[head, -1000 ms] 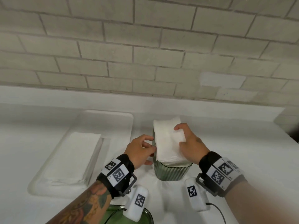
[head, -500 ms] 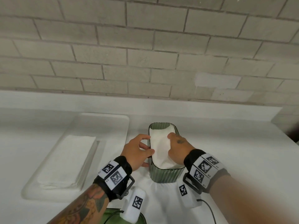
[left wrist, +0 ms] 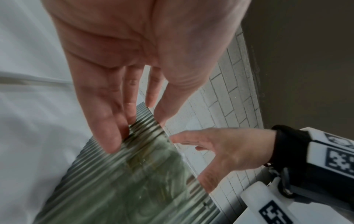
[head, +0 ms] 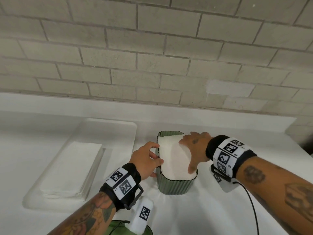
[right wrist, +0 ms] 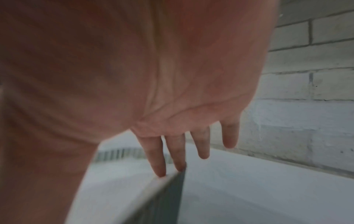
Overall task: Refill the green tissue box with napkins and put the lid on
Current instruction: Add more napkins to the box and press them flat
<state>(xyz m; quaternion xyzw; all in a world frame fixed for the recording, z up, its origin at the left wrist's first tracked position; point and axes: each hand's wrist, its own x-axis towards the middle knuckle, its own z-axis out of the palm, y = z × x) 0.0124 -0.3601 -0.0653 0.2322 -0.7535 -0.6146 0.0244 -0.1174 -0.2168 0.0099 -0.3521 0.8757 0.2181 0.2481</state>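
- Here the green tissue box [head: 176,182] stands upright on the white counter [head: 220,209], near its front edge, with no lid on it and a stack of napkins [head: 174,160] filling it up to the rim.
- The right hand [head: 194,150] lies flat on top of the napkins, its grip spread apart with fingers straight; the right wrist view shows fingertips [right wrist: 160,169] meeting the paper just inside the box's far wall. My reading is that the flat palm is there to press the stack down evenly so it sits below the rim and leaves room for a lid.
- The left hand [head: 147,160] is on the outside of the box's left wall, thumb at the rim and fingers [left wrist: 113,121] laid fairly straight against the ribbed side, touching but not wrapped around it. It likely steadies the light box so the push from above does not tip or slide it.
- To the left, a pale tray [head: 118,133] holds a spare pile of napkins [head: 71,168], well apart from the box, probably the supply for refilling.
- A green rounded edge [head: 118,229] shows at the bottom of the head view, partly hidden by the wrist gear; it may be the lid, but I cannot tell.
- Filling looks nearly done; fitting the lid is not yet done.
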